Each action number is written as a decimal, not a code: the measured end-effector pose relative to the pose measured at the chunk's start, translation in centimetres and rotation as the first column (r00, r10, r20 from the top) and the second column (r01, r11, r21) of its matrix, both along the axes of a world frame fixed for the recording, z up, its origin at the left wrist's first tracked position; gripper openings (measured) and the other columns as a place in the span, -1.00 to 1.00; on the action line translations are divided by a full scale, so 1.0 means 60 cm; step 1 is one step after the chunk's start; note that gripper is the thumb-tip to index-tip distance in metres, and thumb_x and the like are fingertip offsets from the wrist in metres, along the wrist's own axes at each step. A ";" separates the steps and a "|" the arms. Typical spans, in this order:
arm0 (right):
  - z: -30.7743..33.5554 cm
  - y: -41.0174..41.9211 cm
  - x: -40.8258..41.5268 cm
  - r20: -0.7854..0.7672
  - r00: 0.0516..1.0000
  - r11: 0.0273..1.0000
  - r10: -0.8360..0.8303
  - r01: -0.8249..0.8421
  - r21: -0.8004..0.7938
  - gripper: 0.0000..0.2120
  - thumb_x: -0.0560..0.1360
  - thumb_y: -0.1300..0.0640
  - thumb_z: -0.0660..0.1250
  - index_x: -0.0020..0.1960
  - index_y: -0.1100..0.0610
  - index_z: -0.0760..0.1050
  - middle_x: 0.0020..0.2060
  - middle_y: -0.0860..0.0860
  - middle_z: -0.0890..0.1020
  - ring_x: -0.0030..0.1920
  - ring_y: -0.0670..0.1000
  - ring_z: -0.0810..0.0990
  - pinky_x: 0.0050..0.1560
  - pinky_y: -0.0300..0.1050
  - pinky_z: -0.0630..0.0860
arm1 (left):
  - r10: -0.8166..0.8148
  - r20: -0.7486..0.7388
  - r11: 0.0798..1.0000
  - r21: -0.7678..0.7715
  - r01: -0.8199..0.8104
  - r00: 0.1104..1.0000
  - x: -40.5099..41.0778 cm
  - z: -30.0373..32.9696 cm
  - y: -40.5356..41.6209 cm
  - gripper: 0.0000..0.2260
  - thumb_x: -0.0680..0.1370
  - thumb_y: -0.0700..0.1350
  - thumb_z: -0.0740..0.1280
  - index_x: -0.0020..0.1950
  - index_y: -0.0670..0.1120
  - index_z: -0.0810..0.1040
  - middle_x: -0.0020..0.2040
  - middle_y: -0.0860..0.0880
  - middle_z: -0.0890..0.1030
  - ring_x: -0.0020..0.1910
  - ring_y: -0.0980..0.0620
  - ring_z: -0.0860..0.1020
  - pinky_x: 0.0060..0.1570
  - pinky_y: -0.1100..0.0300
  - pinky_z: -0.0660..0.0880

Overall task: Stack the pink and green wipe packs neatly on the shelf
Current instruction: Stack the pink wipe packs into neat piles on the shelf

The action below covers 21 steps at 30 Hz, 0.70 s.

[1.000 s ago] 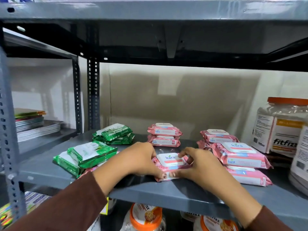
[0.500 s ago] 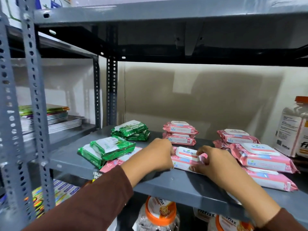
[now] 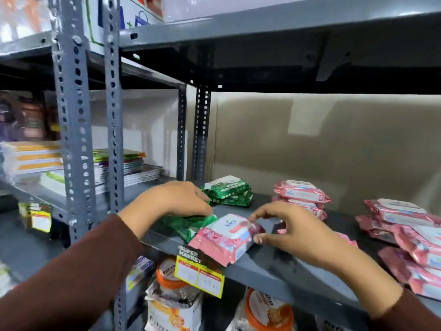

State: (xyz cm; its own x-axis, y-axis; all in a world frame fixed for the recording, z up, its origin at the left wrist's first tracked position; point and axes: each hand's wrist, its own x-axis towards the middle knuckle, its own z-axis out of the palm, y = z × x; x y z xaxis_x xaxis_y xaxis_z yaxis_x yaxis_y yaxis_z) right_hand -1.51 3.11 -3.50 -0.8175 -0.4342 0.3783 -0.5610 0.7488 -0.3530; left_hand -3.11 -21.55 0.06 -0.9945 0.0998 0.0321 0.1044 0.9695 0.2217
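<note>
A pink wipe pack [image 3: 224, 240] lies askew at the front edge of the grey shelf [image 3: 274, 261], partly overhanging it. My right hand [image 3: 293, 232] pinches its right end between thumb and fingers. My left hand [image 3: 176, 201] lies palm down over a green wipe pack [image 3: 188, 225] just left of the pink one, fingers curled on its top. At the back stand a small green stack [image 3: 229, 191] and a pink stack [image 3: 300, 194]. A loose pile of pink packs [image 3: 410, 230] fills the right side.
A yellow price label [image 3: 200, 271] hangs from the shelf edge under the pink pack. Jars with orange lids [image 3: 171, 278] stand on the shelf below. Perforated uprights [image 3: 74, 139] rise at the left, with stacked books [image 3: 124, 166] beyond. The upper shelf [image 3: 286, 27] hangs low overhead.
The view swung left. The pink pack slid left to the front edge beside the green packs. My left hand left the pink pack and settled on the green pack.
</note>
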 end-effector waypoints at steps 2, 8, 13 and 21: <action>0.017 -0.005 -0.024 0.106 0.994 1.000 0.030 -0.030 -0.007 -0.64 0.37 0.10 0.57 0.13 -0.10 0.62 0.07 -0.18 0.66 0.00 -0.25 0.62 -0.07 -0.38 0.52 | -0.079 0.046 0.997 0.004 0.078 0.996 -0.010 -0.001 -0.034 -0.47 0.38 0.14 0.37 0.37 0.30 0.48 0.45 0.12 0.44 0.33 0.02 0.46 0.28 0.18 0.38; 0.074 -0.065 -0.084 0.402 0.916 0.932 -0.002 -0.143 0.332 -0.26 0.28 0.26 0.62 0.37 -0.08 0.47 0.26 -0.15 0.56 0.26 -0.10 0.51 0.28 -0.21 0.46 | -0.260 0.022 0.965 0.028 0.259 0.965 -0.043 -0.025 -0.077 -0.41 0.37 0.13 0.35 0.42 0.32 0.40 0.45 0.08 0.37 0.43 -0.01 0.30 0.39 0.05 0.30; 0.098 -0.127 -0.081 0.470 0.866 0.787 -0.171 -0.167 0.594 -0.16 0.28 0.28 0.61 0.46 -0.07 0.38 0.39 -0.10 0.44 0.31 -0.08 0.38 0.20 -0.21 0.34 | -0.310 0.037 0.949 -0.054 0.312 0.950 -0.059 -0.027 -0.083 -0.39 0.35 0.21 0.26 0.42 0.37 0.34 0.44 0.06 0.35 0.44 -0.07 0.21 0.38 -0.07 0.29; 0.100 -0.174 -0.063 0.395 0.909 0.681 -0.133 -0.206 0.703 -0.23 0.28 0.16 0.63 0.40 -0.13 0.41 0.31 -0.05 0.49 0.29 0.06 0.44 0.16 -0.03 0.45 | -0.336 0.010 0.936 -0.112 0.334 0.942 -0.055 -0.022 -0.075 -0.55 0.66 0.00 -0.05 0.56 0.17 0.22 0.56 0.00 0.26 0.46 -0.10 0.23 0.36 0.06 0.20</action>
